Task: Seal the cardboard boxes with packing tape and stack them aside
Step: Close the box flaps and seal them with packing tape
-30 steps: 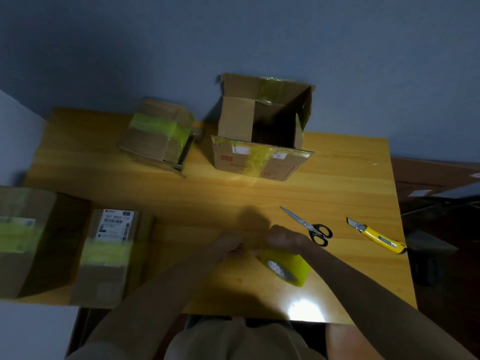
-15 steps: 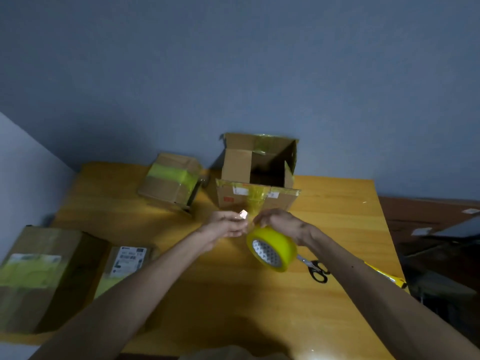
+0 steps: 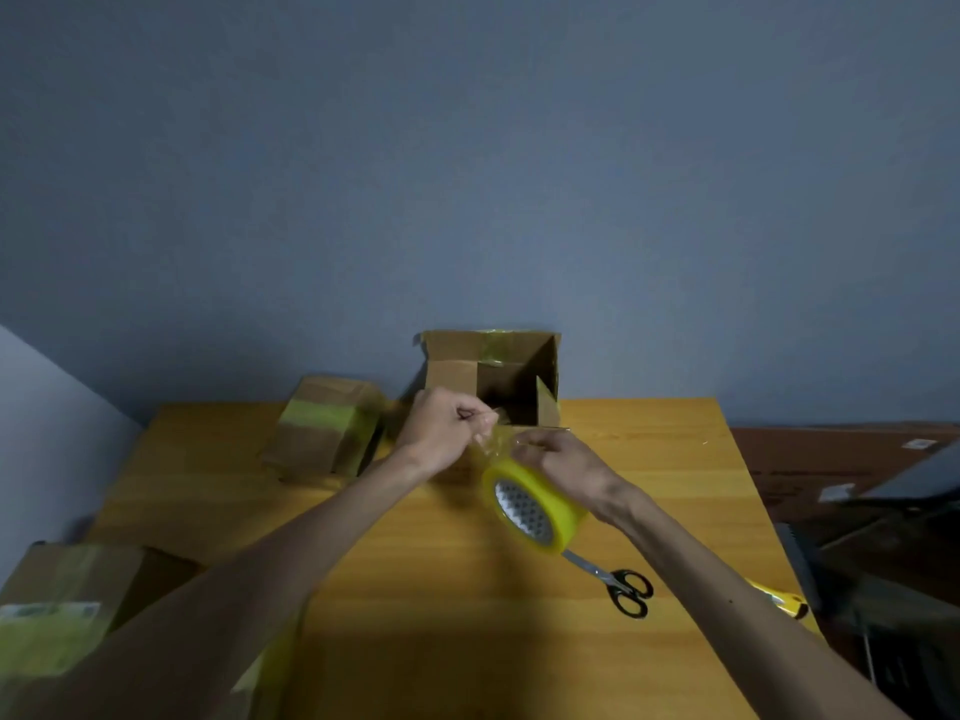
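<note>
Yellow tape roll held up in front of an open box.

The roll of yellow tape [image 3: 537, 504] is above the table, tilted, with its patterned white core facing the camera. The right hand [image 3: 566, 459] grips its top and the left hand [image 3: 441, 428] pinches a short clear strip [image 3: 491, 445] pulled from it. Behind it, at the table's far edge, stands the open box [image 3: 452, 374], brown, flaps up, with old yellow tape on its rim. Left of that lies a sealed box [image 3: 324, 431] with a yellow band across it. At the near left corner sits another taped box [image 3: 67, 610], perhaps two, partly hidden by a forearm.
</note>
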